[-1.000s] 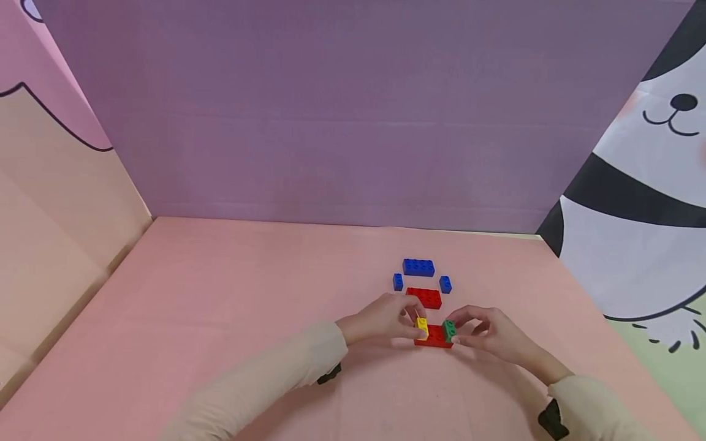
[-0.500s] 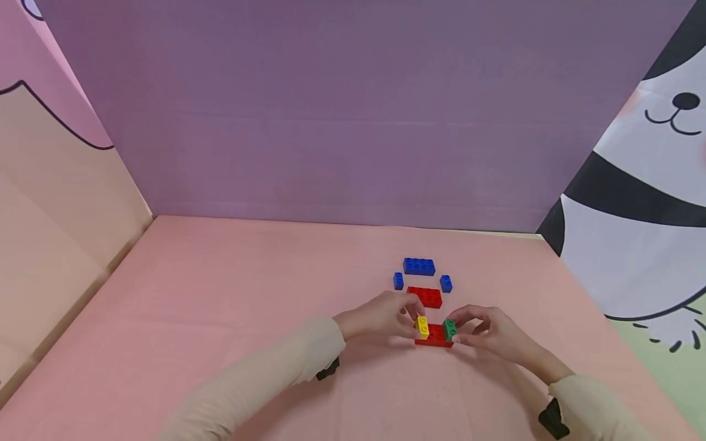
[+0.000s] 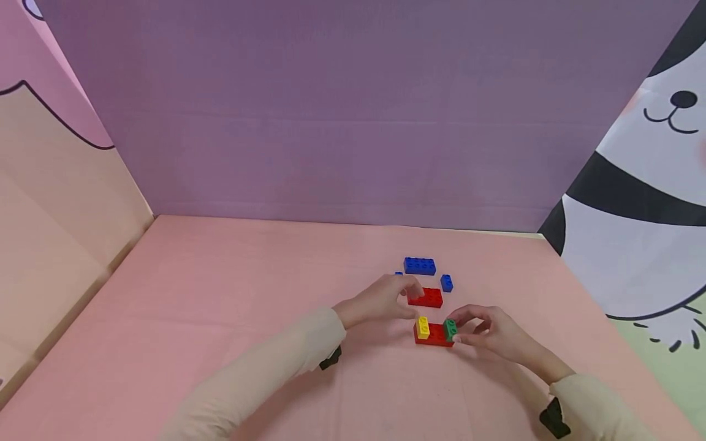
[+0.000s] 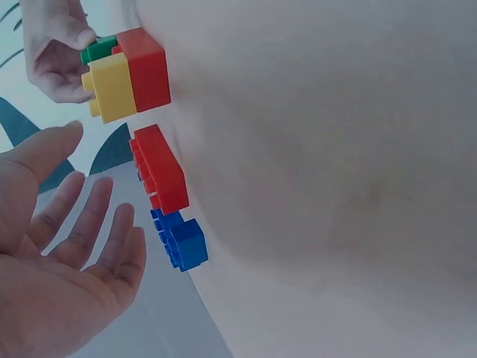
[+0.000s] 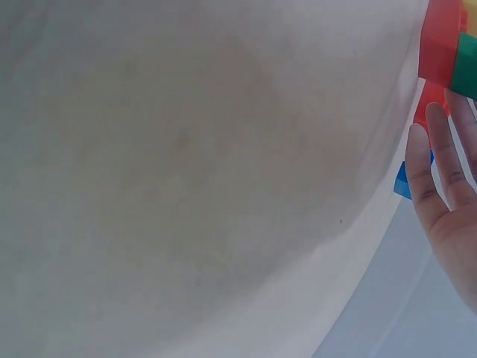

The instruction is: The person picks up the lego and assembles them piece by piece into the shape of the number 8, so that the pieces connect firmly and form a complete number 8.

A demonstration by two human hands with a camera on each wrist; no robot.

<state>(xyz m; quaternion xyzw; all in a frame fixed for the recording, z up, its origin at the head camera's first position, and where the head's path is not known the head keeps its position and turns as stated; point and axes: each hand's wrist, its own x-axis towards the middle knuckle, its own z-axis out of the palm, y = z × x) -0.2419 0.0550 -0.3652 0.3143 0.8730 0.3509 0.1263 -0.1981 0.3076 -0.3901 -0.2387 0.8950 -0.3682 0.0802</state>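
The near red brick (image 3: 436, 335) lies on the pink table, carrying a yellow brick (image 3: 423, 328) on its left end and a green brick (image 3: 450, 330) on its right end. My right hand (image 3: 492, 334) pinches the green brick between thumb and fingers. Up and left of the yellow brick, my left hand (image 3: 379, 300) is spread and holds nothing; the left wrist view shows a gap between its fingers (image 4: 93, 216) and the yellow brick (image 4: 113, 88). Its fingertips overlap the far red brick (image 3: 431, 298) in the head view.
Behind the far red brick lie a long blue brick (image 3: 420, 266) and a small blue brick (image 3: 447, 283) on the right. Another small blue brick (image 3: 398, 273) is mostly hidden by my left hand. A purple wall (image 3: 353, 122) stands along the table's back edge.
My left hand has let go of the yellow brick and moved up and away toward the far red brick. The yellow brick stays on the near red brick; my right hand keeps its grip.
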